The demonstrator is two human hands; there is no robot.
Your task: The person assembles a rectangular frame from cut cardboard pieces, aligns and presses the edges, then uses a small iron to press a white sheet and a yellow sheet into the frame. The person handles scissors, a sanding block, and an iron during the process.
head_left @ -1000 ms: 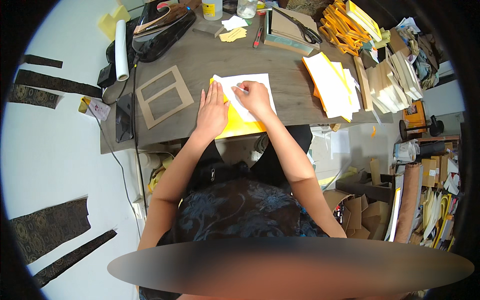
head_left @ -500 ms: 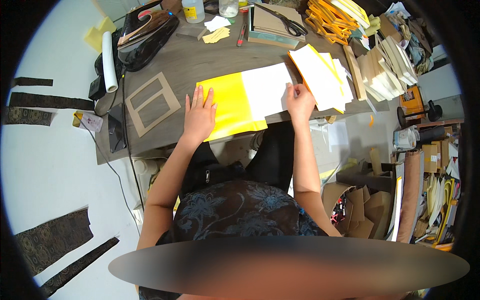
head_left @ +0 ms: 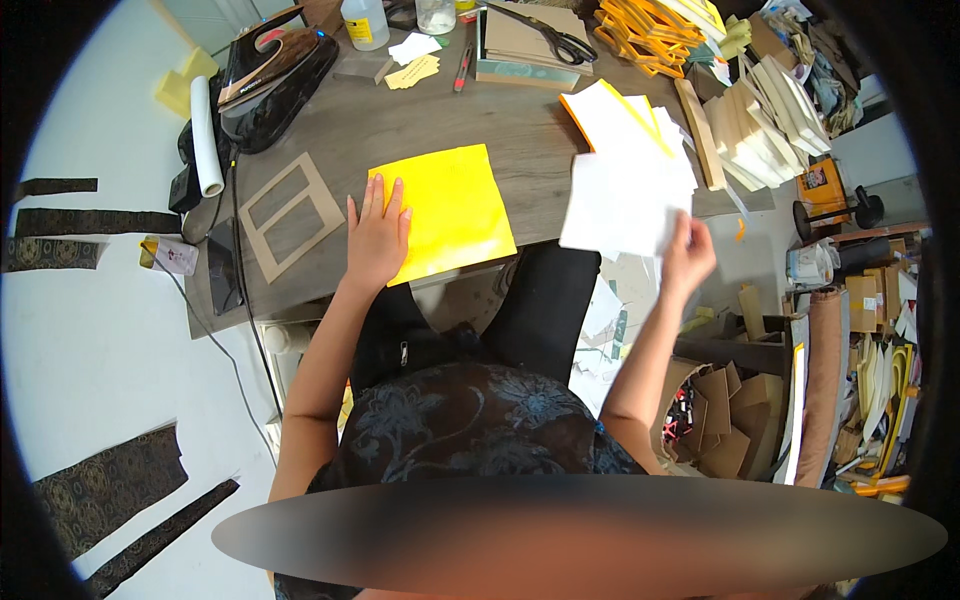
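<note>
A yellow sheet lies at the near edge of the grey table. My left hand rests flat on its left part, fingers stretched out. To the right, my right hand pinches the right edge of a white paper sheet, which is apart from the yellow one. The white sheet partly covers a pile of white and orange-edged sheets. Left of my left hand lies a flat tan board frame with two openings.
An iron and a white roll stand back left. Scissors lie on stacked boards, near a red cutter. A wooden strip and pale foam blocks are at the right. A cable crosses the left edge.
My right hand has moved right with the white sheet, off the yellow sheet and over the pile. My left hand stays on the yellow sheet. The view has shifted slightly.
</note>
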